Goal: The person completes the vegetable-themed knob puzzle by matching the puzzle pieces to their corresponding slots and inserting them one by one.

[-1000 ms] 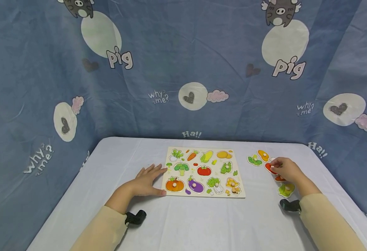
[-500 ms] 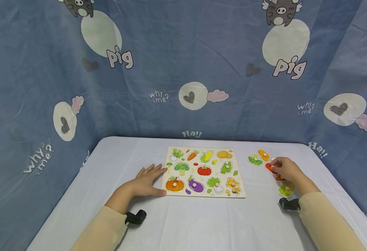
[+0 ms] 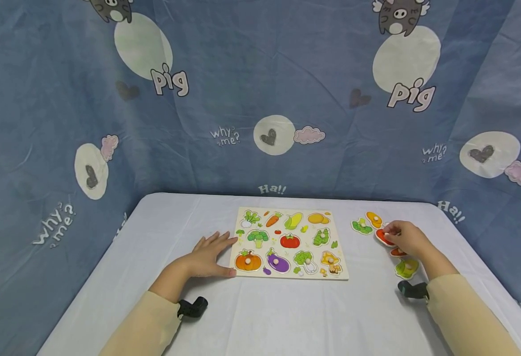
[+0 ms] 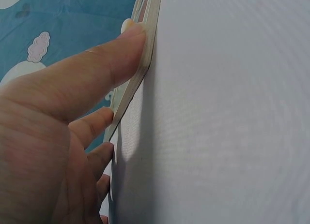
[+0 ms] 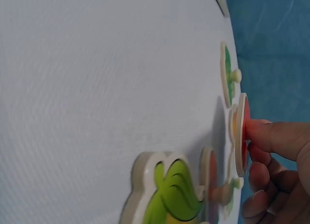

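Observation:
My left hand [image 3: 207, 258] lies at the left edge of a wooden vegetable puzzle board [image 3: 287, 277], fingers spread. In the left wrist view the thumb [image 4: 104, 64] presses the board's edge and the fingertips reach along its side. My right hand [image 3: 408, 241], right of the board, pinches a red puzzle piece [image 5: 240, 134] between thumb and fingers, its knob hidden by them. The right wrist view shows this piece standing off the white cloth, a shadow beside it. In the head view the hand covers part of the red piece.
Around the right hand lie a green piece [image 3: 361, 227], an orange-yellow piece [image 3: 373, 220], an orange-red piece [image 3: 398, 252] and a yellow-green piece [image 3: 406, 269], close together. The board holds several vegetable pictures, some with knobs. A blue printed cloth [image 3: 225, 168] hangs behind the table.
The red piece has shifted slightly and shows more of its pale rim, with the right hand still pinching it. The left hand and the board stay in place.

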Action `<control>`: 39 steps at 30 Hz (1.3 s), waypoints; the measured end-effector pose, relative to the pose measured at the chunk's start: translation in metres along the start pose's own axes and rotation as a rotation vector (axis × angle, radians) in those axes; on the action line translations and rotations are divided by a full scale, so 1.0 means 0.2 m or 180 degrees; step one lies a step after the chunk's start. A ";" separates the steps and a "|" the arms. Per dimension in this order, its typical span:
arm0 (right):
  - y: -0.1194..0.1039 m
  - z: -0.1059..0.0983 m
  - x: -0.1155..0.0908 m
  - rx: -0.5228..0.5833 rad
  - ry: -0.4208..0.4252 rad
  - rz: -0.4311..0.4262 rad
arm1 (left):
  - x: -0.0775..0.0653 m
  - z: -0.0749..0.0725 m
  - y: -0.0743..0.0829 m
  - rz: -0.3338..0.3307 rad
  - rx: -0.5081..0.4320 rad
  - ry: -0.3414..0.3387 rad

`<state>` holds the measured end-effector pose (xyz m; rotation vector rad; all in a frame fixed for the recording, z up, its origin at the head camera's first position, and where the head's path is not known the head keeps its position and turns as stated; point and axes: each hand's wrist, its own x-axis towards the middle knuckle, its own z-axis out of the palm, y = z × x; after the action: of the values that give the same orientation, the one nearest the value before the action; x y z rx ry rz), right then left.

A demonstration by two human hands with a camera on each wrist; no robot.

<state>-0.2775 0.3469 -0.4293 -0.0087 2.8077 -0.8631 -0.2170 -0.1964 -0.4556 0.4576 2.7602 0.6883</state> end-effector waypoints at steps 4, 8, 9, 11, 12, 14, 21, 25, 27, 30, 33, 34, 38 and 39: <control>-0.03 -0.01 -0.02 -0.0032 -0.0024 -0.0130 | 0.00 0.00 0.00 0.0009 0.0017 -0.0006; -0.08 -0.02 -0.04 -0.0064 -0.0047 -0.0241 | 0.00 0.00 0.00 0.0014 0.0032 -0.0009; -0.09 -0.02 -0.04 -0.0081 -0.0046 -0.0278 | 0.00 0.00 0.00 0.0010 0.0031 -0.0011; -0.12 -0.02 -0.04 -0.0114 -0.0039 -0.0348 | 0.00 0.00 0.00 0.0008 0.0024 -0.0013; -0.14 -0.02 -0.05 -0.0142 -0.0037 -0.0393 | 0.00 0.00 0.00 0.0012 0.0024 -0.0014; -0.18 -0.01 -0.05 -0.0196 -0.0029 -0.0469 | 0.00 0.00 -0.01 -0.0006 0.0039 -0.0023; -0.30 0.00 -0.07 -0.0240 -0.0037 -0.0703 | 0.01 -0.01 -0.01 0.0001 0.0022 -0.0028; -0.36 0.02 -0.08 -0.0246 -0.0022 -0.0895 | 0.00 -0.01 -0.01 0.0030 0.0021 -0.0029; -0.38 0.03 -0.08 -0.0266 -0.0025 -0.0983 | 0.00 0.00 -0.01 0.0061 0.0036 -0.0031; -0.41 0.04 -0.08 -0.0300 -0.0031 -0.1039 | 0.00 0.00 -0.01 0.0095 0.0060 -0.0031; -0.46 0.05 -0.08 -0.0302 -0.0063 -0.1086 | 0.00 0.00 -0.01 0.0093 0.0065 -0.0031; -0.47 0.06 -0.08 -0.0294 -0.0072 -0.1101 | 0.00 -0.01 -0.01 0.0092 0.0063 -0.0032; -0.53 0.08 -0.08 -0.0254 -0.0125 -0.1176 | -0.01 -0.01 0.00 0.0082 0.0045 -0.0041; -0.54 0.09 -0.08 -0.0263 -0.0134 -0.1192 | -0.01 -0.01 0.01 0.0077 0.0044 -0.0043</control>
<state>-0.2648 0.2483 -0.3801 -0.5737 2.8440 -0.8047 -0.2158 -0.1971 -0.4524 0.4975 2.7526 0.6695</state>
